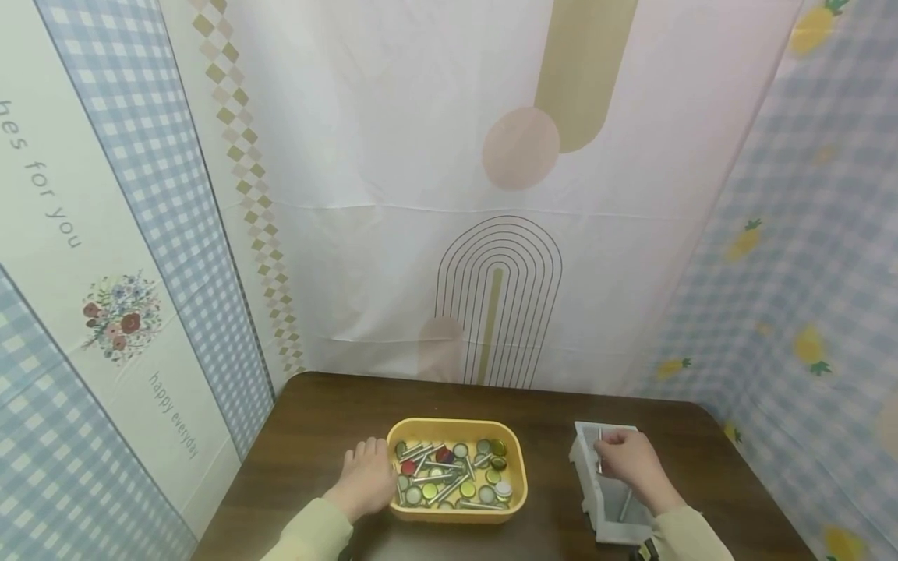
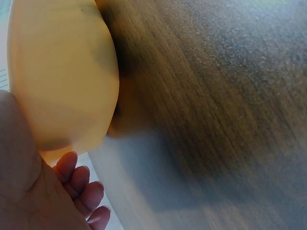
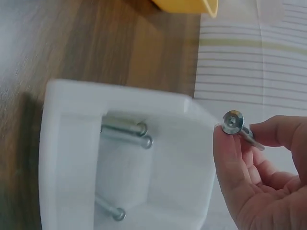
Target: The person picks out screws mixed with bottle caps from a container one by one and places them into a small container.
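My right hand (image 1: 634, 460) pinches a silver bolt (image 3: 233, 122) between thumb and fingers, its round socket head facing the right wrist camera. The bolt is over the far part of a white plastic box (image 3: 72, 158). Inside that box lie a few more bolts (image 3: 119, 214), resting against its floor. My left hand (image 1: 368, 477) rests against the left side of a yellow bin (image 1: 521, 479), palm by its wall and fingers relaxed. Jumbled in the bin are many silver bolts (image 1: 449, 489) and round bottle caps (image 1: 468, 488) in green, silver and red.
Both containers stand on a dark brown wooden table (image 1: 330, 413), the bin near the middle and the box to its right. A white printed cloth (image 1: 365, 273) hangs behind the table. Blue checked cloths (image 1: 807, 195) hang at both sides.
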The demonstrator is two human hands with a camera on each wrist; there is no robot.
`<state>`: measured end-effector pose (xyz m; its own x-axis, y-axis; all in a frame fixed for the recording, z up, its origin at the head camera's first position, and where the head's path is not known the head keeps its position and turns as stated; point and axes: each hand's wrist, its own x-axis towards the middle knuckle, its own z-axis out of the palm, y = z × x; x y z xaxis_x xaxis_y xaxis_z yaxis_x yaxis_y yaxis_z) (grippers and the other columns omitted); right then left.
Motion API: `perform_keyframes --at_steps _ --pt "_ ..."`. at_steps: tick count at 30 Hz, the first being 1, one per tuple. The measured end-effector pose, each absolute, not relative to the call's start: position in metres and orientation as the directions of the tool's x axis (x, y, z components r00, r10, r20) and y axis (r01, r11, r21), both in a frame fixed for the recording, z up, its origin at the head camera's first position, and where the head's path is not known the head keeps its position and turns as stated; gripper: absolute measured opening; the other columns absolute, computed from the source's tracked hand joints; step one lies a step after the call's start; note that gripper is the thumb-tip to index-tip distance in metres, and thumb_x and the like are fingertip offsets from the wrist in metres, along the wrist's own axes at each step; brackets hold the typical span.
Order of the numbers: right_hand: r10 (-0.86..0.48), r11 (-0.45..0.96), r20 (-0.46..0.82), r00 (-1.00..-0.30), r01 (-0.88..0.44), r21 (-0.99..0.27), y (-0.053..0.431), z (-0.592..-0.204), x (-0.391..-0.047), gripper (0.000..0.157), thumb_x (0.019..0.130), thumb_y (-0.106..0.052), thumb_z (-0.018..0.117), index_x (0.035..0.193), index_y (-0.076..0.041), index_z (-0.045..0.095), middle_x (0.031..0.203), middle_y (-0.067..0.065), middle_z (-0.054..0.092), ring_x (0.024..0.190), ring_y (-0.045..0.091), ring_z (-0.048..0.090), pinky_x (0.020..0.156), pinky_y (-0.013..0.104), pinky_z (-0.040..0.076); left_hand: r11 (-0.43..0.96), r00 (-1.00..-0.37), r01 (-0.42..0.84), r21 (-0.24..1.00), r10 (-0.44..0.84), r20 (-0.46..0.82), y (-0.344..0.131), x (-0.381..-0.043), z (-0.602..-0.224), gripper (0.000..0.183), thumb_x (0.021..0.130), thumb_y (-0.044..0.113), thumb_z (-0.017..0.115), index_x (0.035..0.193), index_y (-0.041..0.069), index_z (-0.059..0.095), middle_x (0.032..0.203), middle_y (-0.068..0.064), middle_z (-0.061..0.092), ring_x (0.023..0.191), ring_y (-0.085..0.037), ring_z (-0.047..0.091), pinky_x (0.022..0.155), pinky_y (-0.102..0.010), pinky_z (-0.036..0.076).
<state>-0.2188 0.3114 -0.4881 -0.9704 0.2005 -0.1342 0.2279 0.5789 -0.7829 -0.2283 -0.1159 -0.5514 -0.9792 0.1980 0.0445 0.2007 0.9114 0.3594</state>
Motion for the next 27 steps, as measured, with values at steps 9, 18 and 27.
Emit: perform_keyframes --at_steps 9,18,27 --pt "0.218 0.697 -0.099 -0.971 0.226 -0.681 0.326 -0.508 -0.215 0.016 0.085 -0.01 0.055 0.071 -0.002 0.056 0.063 0.004 0.055 0.06 0.018 0.054 0.055 0.031 0.047 0.913 -0.979 0.202 0.356 0.2 0.04 -0.117 -0.231 -0.555 0.028 0.086 0.019 0.053 0.105 -0.001 0.05 0.089 -0.008 0.04 0.087 -0.027 0.04 0.078 -0.049 0.032" --pt "0.164 0.792 -0.117 -0.98 0.201 -0.577 0.334 -0.537 -0.212 0.023 0.08 -0.009 0.053 0.057 -0.011 0.048 0.052 -0.002 0.047 0.05 0.014 0.043 0.049 0.029 0.036 0.909 -0.978 0.208 0.362 0.205 0.048 -0.116 -0.23 -0.554 0.028 0.087 0.019 0.054 0.107 0.0 0.05 0.092 -0.008 0.042 0.089 -0.027 0.041 0.08 -0.05 0.033" --pt "0.157 0.769 -0.117 -0.981 0.196 -0.608 0.335 -0.547 -0.209 0.034 0.08 -0.007 0.056 0.051 -0.015 0.041 0.044 -0.006 0.04 0.043 0.011 0.039 0.047 0.028 0.034 0.909 -0.968 0.244 0.337 0.211 0.134 -0.117 -0.229 -0.56 0.024 0.086 0.018 0.052 0.101 0.0 0.049 0.088 -0.009 0.041 0.085 -0.029 0.042 0.076 -0.049 0.032"
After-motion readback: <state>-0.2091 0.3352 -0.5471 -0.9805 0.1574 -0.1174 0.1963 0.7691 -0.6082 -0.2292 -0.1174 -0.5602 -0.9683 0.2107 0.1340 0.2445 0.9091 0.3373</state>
